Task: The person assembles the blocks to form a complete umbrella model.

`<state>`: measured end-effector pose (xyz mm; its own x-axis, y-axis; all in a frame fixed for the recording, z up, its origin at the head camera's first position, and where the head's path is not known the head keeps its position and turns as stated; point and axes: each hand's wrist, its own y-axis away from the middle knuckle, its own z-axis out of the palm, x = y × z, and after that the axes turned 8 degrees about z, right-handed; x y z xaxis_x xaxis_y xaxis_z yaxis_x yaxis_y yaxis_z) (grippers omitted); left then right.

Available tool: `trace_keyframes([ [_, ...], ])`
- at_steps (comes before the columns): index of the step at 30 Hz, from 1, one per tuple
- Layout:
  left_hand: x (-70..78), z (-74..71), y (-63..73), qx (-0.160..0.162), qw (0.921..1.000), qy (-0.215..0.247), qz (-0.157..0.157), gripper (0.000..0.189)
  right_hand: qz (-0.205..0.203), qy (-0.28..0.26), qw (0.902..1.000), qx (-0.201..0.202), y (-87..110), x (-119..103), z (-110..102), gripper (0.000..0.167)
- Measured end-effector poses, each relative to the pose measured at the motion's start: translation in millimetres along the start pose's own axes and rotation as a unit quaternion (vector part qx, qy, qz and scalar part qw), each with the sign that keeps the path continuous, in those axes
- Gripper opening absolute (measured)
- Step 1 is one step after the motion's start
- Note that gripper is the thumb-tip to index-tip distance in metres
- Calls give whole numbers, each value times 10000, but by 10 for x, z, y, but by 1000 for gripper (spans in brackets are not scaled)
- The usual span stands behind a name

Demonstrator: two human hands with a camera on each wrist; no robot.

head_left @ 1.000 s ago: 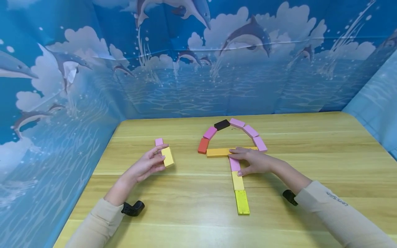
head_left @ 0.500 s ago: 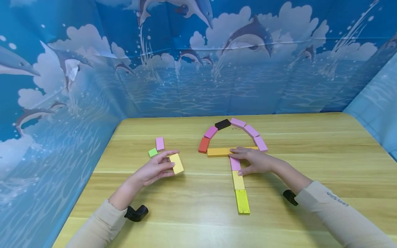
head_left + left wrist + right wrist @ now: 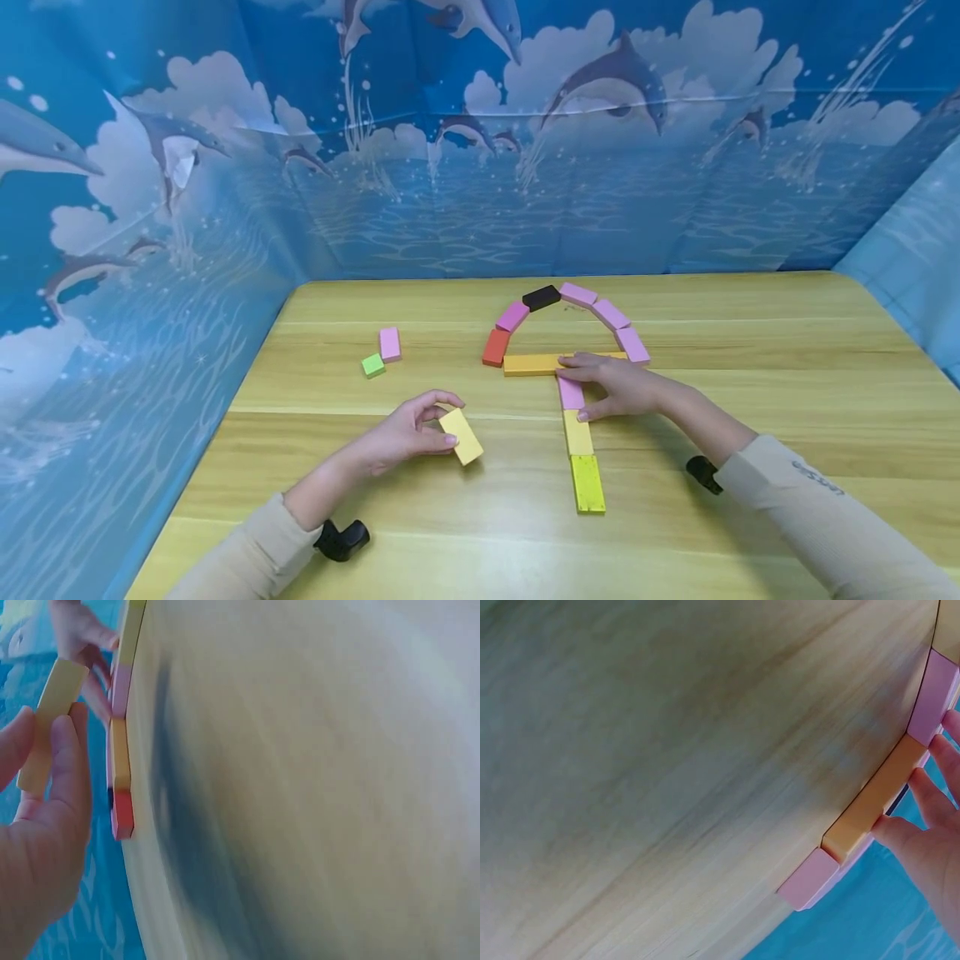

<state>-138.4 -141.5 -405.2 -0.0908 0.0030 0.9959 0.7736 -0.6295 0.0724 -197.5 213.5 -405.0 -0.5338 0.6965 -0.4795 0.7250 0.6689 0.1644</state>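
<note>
My left hand (image 3: 408,433) pinches a pale yellow block (image 3: 461,436) between thumb and fingers, tilted and held above the table left of the block figure. In the left wrist view the same yellow block (image 3: 52,724) stands clear of the tabletop. With relaxed, spread fingers my right hand (image 3: 618,385) rests on the long orange block (image 3: 528,365), covering part of it. Its thumb touches near where a pink block (image 3: 571,393) meets a yellow block (image 3: 578,433). A bright yellow block (image 3: 588,484) ends this stem. The right wrist view shows fingertips along the orange block (image 3: 877,799).
Above the orange block curves an arch of a red block (image 3: 496,347), a black block (image 3: 542,298) and several pink blocks (image 3: 611,314). To the left lie a loose pink block (image 3: 390,344) and a small green block (image 3: 372,365). A blue dolphin-print cloth (image 3: 480,208) backs the wooden table.
My left hand has carried the yellow block right and nearer to me, uncovering the loose pink and green blocks. My right hand stays on the figure.
</note>
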Motion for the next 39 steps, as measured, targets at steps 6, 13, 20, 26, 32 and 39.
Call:
trace_keyframes([
  [6, -59, 207, -25, -238, 9995, 61, -199, 50, 43, -10, 10000, 9, 14, 1, -11, 69],
  [13, -113, 462, -77, -354, 9983, 115, -456, 43, 27, 26, 10000, 42, 15, 4, -19, 68],
  [20, -164, 669, -90, -272, 9972, -342, -608, 39, 0, -4, 10000, 39, 5, 12, 4, 69],
  [26, -233, 811, -114, -118, 9937, -1067, -338, 37, 9, -5, 10000, 31, -2, 7, 10, 69],
  [32, -257, 896, -168, -301, 9682, -2473, 245, 37, -22, -26, 10000, 53, -9, 7, 10, 68],
  [39, -254, 997, -226, -613, 9183, -3776, 1024, 36, 26, 8, 10000, 50, -15, 8, 4, 67],
])
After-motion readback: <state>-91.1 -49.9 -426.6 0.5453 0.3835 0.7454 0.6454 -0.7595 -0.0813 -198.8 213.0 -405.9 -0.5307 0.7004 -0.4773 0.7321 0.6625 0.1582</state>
